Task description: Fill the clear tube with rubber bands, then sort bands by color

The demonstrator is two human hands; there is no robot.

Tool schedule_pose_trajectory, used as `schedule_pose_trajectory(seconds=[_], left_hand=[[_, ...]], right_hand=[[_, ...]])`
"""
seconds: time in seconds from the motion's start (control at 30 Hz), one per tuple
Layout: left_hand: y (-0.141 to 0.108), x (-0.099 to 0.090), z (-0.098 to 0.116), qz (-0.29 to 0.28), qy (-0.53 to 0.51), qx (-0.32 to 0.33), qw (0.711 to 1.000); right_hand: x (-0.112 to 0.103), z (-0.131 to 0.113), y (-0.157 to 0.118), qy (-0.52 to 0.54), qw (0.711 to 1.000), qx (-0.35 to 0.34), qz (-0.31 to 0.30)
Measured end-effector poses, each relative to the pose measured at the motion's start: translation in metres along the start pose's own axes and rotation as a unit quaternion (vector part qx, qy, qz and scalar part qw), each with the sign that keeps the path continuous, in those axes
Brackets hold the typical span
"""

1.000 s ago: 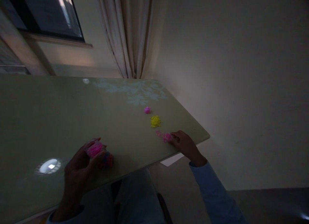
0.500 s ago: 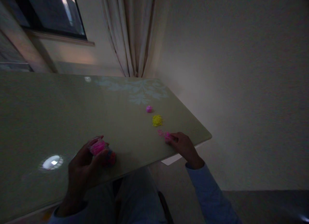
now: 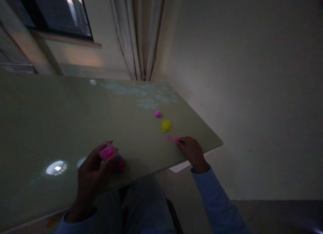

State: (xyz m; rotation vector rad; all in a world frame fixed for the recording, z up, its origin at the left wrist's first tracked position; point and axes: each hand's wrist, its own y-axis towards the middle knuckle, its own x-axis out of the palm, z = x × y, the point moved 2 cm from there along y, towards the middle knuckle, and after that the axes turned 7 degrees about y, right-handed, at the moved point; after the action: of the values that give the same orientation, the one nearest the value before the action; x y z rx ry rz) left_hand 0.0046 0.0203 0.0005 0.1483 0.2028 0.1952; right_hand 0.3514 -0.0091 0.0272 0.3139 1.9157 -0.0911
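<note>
My left hand (image 3: 92,175) is closed around a clear container (image 3: 103,146) with pink bands (image 3: 108,152) inside. Red and dark blue contents (image 3: 119,164) show below its thumb, partly hidden by the hand. At the table's right end, my right hand (image 3: 192,151) pinches a small bunch of pink rubber bands (image 3: 176,139). A few thin pink loops (image 3: 170,139) lie just left of its fingertips. Beyond them is a loose heap of yellow rubber bands (image 3: 167,126). A compact pink bundle (image 3: 157,114) sits farther back.
The glossy table (image 3: 75,119) ends at a rounded corner on the right, close to the wall (image 3: 239,92). Some faint small loops (image 3: 205,136) lie near that corner. A curtain (image 3: 138,35) hangs behind the far edge. My legs (image 3: 146,200) are under the near edge.
My right hand has shifted slightly, its pinched pink bands now a little farther from the near edge. My left hand has moved slightly right with the container. The view has turned a little.
</note>
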Motion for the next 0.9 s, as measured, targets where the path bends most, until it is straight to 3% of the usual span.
schedule_pose_trajectory(seconds=[0.33, 0.63, 0.9], left_hand=[[0.001, 0.000, -0.011, -0.049, -0.005, 0.047, 0.998], [0.001, -0.002, -0.010, -0.047, 0.022, 0.041, 0.998], [0.001, 0.000, -0.010, -0.048, 0.006, 0.051, 0.998]], right_hand=[[-0.001, 0.005, 0.017, -0.029, 0.999, -0.024, -0.036], [-0.011, 0.011, 0.025, 0.066, 0.997, -0.023, -0.032], [-0.011, 0.009, 0.024, 0.172, 0.984, -0.050, 0.011]])
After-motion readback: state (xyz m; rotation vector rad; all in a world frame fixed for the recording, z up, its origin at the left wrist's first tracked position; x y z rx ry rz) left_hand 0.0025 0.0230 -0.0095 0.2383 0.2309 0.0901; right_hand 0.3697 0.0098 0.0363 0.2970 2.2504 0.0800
